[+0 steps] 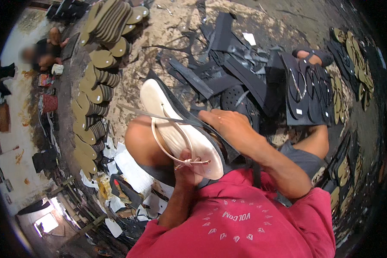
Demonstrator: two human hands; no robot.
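Note:
A cream thong sandal [178,129] with slim straps and a small bow rests across my bent knees, tilted, with black sole sheet [170,96] jutting out along its right edge. My left hand [186,172] grips the sandal near its lower end, the fingers partly hidden under the strap and sole. At the sole's right edge, my right hand [228,124] is closed. From it a long thin grey strip [155,115] runs leftward across the sandal; it is blurred, and I cannot tell whether it is a blade or trimmed rubber.
Black rubber offcuts [236,73] are heaped ahead of me. Stacked olive soles [92,92] line the left. Black sandals [303,86] stand in a row by my right leg, with more olive soles [359,60] beyond. White scraps [133,167] lie lower left. Another person [45,51] sits far left.

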